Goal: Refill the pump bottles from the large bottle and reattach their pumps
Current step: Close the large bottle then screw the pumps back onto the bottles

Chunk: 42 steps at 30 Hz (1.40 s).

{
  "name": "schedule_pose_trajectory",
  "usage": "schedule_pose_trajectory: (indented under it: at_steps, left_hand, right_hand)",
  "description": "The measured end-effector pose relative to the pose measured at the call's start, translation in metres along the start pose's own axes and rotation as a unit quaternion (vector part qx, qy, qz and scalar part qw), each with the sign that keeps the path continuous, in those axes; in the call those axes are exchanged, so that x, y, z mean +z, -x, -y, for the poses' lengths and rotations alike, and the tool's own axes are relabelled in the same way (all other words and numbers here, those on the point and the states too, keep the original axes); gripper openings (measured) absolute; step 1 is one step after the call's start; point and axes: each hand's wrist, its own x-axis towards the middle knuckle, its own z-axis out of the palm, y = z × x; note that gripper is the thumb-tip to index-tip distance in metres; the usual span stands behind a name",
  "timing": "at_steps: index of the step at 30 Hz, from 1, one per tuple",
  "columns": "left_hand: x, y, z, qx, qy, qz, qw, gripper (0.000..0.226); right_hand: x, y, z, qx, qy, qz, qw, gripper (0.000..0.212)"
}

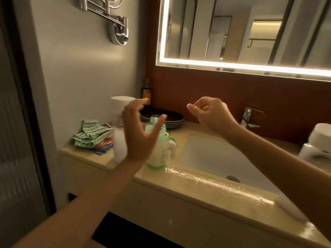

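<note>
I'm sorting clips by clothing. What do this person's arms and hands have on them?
Nothing shows. The left hand and right hand are ungloved. Both forearms are bare right to the frame edge with no sleeve, and neither wrist carries a watch or bracelet. The left hand is motion-blurred.

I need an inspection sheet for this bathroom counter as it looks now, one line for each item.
Surface: beige counter, wet along the front edge; white sink set in it.
Job's things: green bottle upright, neck open, pump off; tall clear bottle upright, white liquid low inside.
Clutter: green zigzag cloth; stack of dark plates; dark bottle in the corner; white appliance at right.
Hands: left hand fingers spread before the tall clear bottle, contact unclear; right hand raised, fingers curled, nothing seen in it.
Cables: nothing seen.
Surroundings: lit mirror, faucet, chrome wall arm.
</note>
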Motion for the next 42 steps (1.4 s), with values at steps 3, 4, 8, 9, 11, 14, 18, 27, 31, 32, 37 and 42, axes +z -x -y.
schedule_pose_trajectory:
  at_steps: [3, 4, 8, 9, 11, 14, 18, 27, 31, 32, 37, 42]
  left_hand:
    - [0.046, 0.032, -0.065, -0.033, 0.134, 0.164, 0.977, 0.041]
    - [0.059, 0.043, -0.079, -0.049, 0.159, 0.216, 0.962, 0.043]
    - [0.119, 0.083, -0.13, -0.132, 0.229, 0.343, 0.901, 0.053]
    - [0.133, 0.09, -0.14, -0.145, 0.236, 0.35, 0.895, 0.054]
    - [0.158, 0.104, -0.159, -0.16, 0.247, 0.358, 0.886, 0.059]
    - [0.184, 0.116, -0.171, -0.189, 0.252, 0.367, 0.875, 0.081]
    - [0.204, 0.126, -0.186, -0.221, 0.279, 0.401, 0.844, 0.093]
    - [0.225, 0.137, -0.197, -0.215, 0.249, 0.378, 0.865, 0.075]
    - [0.227, 0.136, -0.194, -0.212, 0.259, 0.385, 0.86, 0.073]
    - [0.227, 0.136, -0.193, -0.214, 0.259, 0.388, 0.858, 0.074]
    - [0.226, 0.136, -0.193, -0.218, 0.251, 0.391, 0.859, 0.075]
    - [0.229, 0.136, -0.191, -0.22, 0.255, 0.385, 0.859, 0.076]
  right_hand:
    - [-0.061, 0.007, -0.006, 0.0, 0.02, -0.048, 0.999, 0.025]
    - [-0.078, 0.009, -0.008, 0.002, 0.038, -0.054, 0.998, 0.025]
    - [-0.148, 0.034, -0.038, 0.044, 0.118, -0.043, 0.991, 0.025]
    - [-0.16, 0.042, -0.048, 0.055, 0.131, -0.045, 0.989, 0.025]
    - [-0.184, 0.058, -0.07, 0.068, 0.168, -0.067, 0.981, 0.025]
    - [-0.199, 0.072, -0.094, 0.058, 0.207, -0.081, 0.973, 0.031]
    - [-0.203, 0.077, -0.117, 0.079, 0.22, 0.037, 0.972, 0.06]
    - [-0.2, 0.068, -0.128, 0.1, 0.331, 0.091, 0.934, 0.054]
    - [-0.203, 0.066, -0.118, 0.14, 0.428, 0.159, 0.879, 0.084]
    - [-0.209, 0.063, -0.113, 0.165, 0.386, 0.198, 0.886, 0.082]
    - [-0.227, 0.058, -0.113, 0.139, 0.272, 0.293, 0.906, 0.068]
    - [-0.216, 0.055, -0.121, 0.138, 0.43, 0.214, 0.866, 0.089]
